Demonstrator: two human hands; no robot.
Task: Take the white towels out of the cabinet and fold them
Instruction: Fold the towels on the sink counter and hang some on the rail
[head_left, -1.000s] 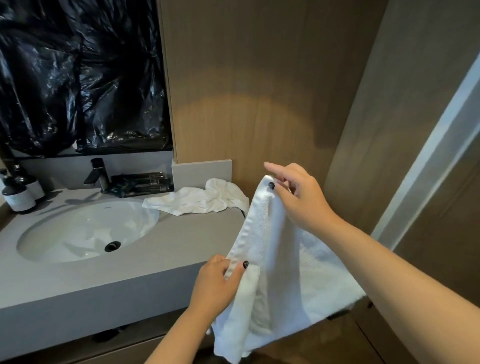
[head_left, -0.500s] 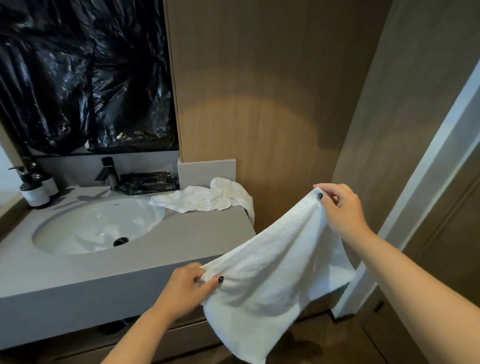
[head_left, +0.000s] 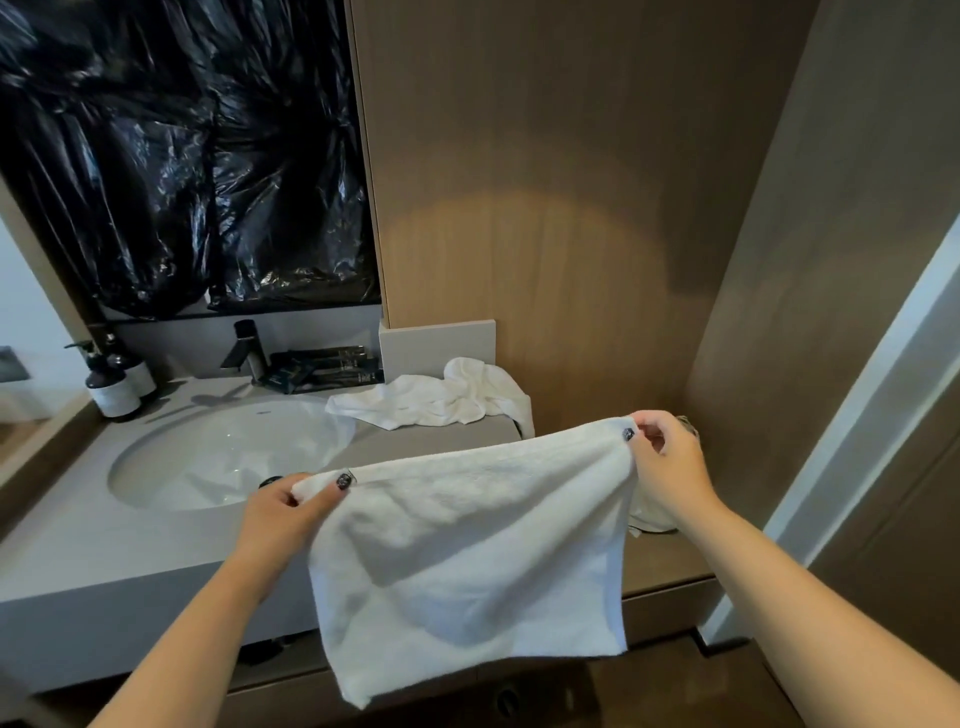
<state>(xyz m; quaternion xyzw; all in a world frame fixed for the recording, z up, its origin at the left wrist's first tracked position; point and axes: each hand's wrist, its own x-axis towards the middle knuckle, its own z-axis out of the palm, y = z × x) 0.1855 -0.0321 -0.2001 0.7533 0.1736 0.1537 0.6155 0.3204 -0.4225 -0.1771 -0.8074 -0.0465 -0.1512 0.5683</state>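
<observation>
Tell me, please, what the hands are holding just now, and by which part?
Both hold one white towel by its top corners: the left hand pinches the left corner, the right hand the right, so the towel hangs spread between them.

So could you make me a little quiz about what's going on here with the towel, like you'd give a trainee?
1. True or false: the left hand and the right hand each pinch a top corner of the held towel.
2. Where does the crumpled towel lie?
A. In the sink basin
B. On the counter, by the wood wall
C. On the floor
3. Fill in: the held towel hangs ____ out between the hands, not bunched.

Key: 1 true; 2 B; 3 spread.
</observation>
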